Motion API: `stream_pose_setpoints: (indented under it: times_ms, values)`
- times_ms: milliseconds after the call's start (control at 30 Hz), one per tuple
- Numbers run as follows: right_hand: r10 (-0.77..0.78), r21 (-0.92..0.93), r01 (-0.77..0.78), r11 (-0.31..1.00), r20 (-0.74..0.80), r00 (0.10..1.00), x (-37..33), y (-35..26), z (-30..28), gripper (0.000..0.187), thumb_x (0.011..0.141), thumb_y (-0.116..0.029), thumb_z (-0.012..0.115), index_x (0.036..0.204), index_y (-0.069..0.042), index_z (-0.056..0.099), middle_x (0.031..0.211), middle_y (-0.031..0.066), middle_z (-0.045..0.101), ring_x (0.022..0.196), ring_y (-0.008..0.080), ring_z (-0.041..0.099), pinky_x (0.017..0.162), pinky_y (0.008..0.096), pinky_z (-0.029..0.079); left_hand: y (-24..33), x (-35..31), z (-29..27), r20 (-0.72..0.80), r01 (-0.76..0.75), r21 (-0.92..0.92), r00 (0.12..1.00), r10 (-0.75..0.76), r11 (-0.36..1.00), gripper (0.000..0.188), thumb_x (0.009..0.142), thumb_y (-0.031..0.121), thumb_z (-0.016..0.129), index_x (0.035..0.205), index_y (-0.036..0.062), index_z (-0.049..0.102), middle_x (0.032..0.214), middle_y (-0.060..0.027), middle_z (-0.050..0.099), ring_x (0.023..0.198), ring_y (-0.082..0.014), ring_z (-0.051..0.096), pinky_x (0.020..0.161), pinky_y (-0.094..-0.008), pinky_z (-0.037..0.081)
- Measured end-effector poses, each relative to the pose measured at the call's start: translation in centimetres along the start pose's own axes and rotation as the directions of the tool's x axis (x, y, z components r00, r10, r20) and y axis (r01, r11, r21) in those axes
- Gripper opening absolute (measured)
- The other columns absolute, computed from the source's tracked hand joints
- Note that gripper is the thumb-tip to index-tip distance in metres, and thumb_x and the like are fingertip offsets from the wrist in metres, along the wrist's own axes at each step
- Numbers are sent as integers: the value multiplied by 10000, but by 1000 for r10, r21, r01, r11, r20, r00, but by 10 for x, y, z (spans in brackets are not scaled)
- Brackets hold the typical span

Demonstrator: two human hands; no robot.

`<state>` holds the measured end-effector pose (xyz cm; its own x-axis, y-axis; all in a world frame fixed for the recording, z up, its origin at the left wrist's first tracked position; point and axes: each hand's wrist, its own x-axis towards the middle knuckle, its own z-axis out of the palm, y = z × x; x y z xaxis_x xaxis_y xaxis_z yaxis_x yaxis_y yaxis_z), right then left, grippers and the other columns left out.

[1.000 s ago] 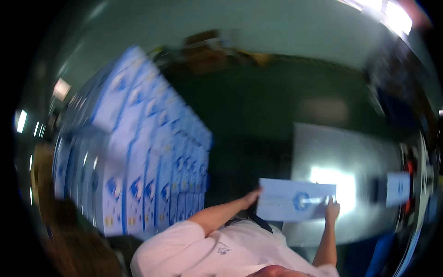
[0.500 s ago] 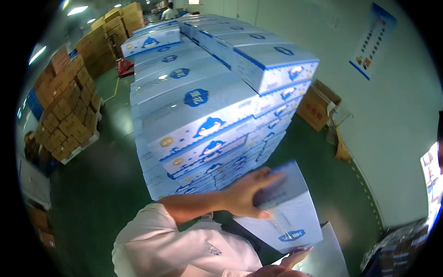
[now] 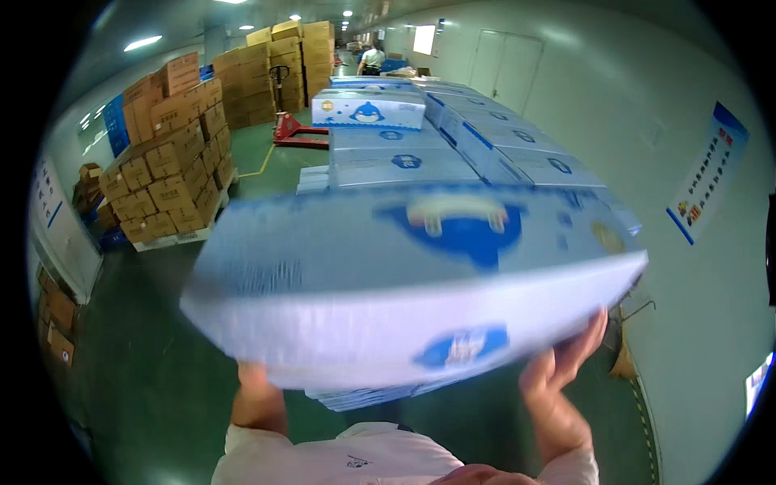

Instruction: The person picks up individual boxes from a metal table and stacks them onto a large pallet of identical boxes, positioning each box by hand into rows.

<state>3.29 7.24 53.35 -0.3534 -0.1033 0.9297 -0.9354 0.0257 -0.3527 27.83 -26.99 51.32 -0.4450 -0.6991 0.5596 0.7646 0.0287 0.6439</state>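
Note:
A long white-and-blue cardboard carton (image 3: 347, 335) with a blue whale print is raised across the middle of the view, held between both my hands. My left hand (image 3: 257, 380) supports its lower left end; the fingers are hidden by the carton. At the lower right end, my right hand (image 3: 567, 356) grips the carton's edge with its fingers along the side. Beyond it lies a stack of matching cartons (image 3: 356, 170), partly hidden by the one I hold. One separate carton (image 3: 396, 113) sits on top of that stack, farther back.
Brown boxes (image 3: 166, 153) stand on a pallet at the left. A red pallet jack (image 3: 295, 133) is parked behind them, near taller brown stacks (image 3: 315, 61). Another person (image 3: 372, 61) is at the far end. A pale wall with a poster (image 3: 711, 174) runs along the right.
The carton has come up from my lower right to in front of me and turned to lie crosswise. My left hand has moved to its left end. The view has tilted up.

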Motion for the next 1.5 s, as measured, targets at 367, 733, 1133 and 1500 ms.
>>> stream_pose_setpoints:
  times_ms: [367,733,1133,1500]
  values:
    - [-163,-55,231,971,551,819,115,55,158,399,824,-262,717,1119,-6,636,1235,242,565,1134,406,554,965,458,446,-45,129,21,-42,-212,553,959,281,806,413,923,188,631,1264,-22,532,1184,-95,605,1104,-158,544,968,-300,412]
    - [223,-402,-84,912,313,923,-80,45,-50,246,824,-108,657,1048,-14,618,1152,194,607,1058,381,577,908,462,464,-62,-66,135,956,381,100,220,-195,919,401,884,194,672,1234,16,591,1150,-142,645,1021,-260,638,886,-363,501]
    - [997,-570,-820,-51,23,-78,-459,-79,-185,325,851,-345,631,930,-40,710,916,184,695,941,381,640,814,462,522,-308,-311,62,278,-505,708,-444,-852,494,574,885,520,538,1235,71,616,1272,-188,584,1171,-355,562,959,-472,462]
    - [941,-594,-743,-308,-307,-145,-459,-134,-311,370,904,-386,540,1094,-90,655,1078,176,644,1019,370,620,871,472,507,-383,-339,-28,36,-508,804,-477,-878,309,464,859,462,568,992,41,711,991,-217,680,972,-373,645,851,-436,493]
